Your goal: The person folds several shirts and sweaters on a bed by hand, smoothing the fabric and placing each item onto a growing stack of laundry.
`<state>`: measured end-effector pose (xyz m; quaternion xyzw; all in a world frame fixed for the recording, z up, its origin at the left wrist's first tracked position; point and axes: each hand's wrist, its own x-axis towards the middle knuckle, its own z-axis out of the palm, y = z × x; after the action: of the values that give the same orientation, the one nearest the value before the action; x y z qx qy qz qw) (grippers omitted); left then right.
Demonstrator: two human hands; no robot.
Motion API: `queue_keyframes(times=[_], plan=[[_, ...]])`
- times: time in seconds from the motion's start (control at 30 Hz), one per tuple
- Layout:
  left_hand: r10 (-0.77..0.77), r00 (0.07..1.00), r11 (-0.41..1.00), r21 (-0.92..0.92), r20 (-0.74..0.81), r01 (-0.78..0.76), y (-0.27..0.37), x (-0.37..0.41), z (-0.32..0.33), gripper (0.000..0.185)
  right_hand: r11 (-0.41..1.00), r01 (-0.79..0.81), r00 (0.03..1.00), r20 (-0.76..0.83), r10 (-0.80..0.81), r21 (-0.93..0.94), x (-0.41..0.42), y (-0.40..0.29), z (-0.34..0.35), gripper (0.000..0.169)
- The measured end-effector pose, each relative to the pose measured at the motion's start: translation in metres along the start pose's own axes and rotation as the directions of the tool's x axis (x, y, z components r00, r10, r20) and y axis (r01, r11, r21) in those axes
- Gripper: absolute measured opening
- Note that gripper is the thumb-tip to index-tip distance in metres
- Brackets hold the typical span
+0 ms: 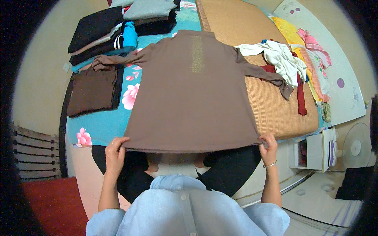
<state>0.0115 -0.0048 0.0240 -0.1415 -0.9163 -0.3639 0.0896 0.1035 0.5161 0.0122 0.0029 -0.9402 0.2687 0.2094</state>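
Observation:
A brown long-sleeved top (189, 100) with a high collar and a glittery patch below it lies spread out before me, its hem towards my body. My left hand (115, 150) pinches the left corner of the hem between thumb and fingers. At the opposite hem corner, my right hand (268, 147), with a bangle on the wrist, grips the fabric the same way. The left sleeve reaches over a folded brown garment (93, 93). The right sleeve lies bent on the woven mat (280, 118), its cuff near a crumpled white garment (280, 57).
Stacks of folded dark clothes (96, 29) and a grey folded garment (150, 8) stand at the back left on a floral teal sheet (97, 126). Dark red clothing (300, 97) and a yellow cloth (283, 28) lie at the right. A fan (356, 147) stands beyond the bed.

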Motion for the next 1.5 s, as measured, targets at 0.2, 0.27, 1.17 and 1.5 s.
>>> queue_keyframes(times=[0.2, 0.27, 1.17, 1.5], plan=[[-0.003, 0.983, 0.999, 0.037, 0.181, -0.004, -0.008, -0.001, 0.000, 0.029, 1.000, 0.001, 0.981, 0.196, 0.000, -0.007, -0.007, 0.000, 0.008, 0.021], [-0.149, 0.898, 0.988, 0.107, 0.414, 0.115, 0.009, 0.007, -0.006, 0.029, 1.000, 0.000, 0.960, 0.280, 0.007, -0.024, -0.005, 0.007, 0.006, 0.020], [0.360, 0.899, 0.906, 0.135, 0.250, -0.401, 0.103, 0.429, 0.372, 0.036, 0.600, -0.457, 0.686, -0.170, 0.708, 0.657, 0.229, 0.340, -0.064, 0.032], [0.248, 0.929, 0.796, 0.488, 0.275, -0.357, 0.120, 0.415, 0.366, 0.052, 0.725, -0.598, 0.800, -0.307, 0.516, -0.341, 0.182, 0.374, -0.138, 0.037]])
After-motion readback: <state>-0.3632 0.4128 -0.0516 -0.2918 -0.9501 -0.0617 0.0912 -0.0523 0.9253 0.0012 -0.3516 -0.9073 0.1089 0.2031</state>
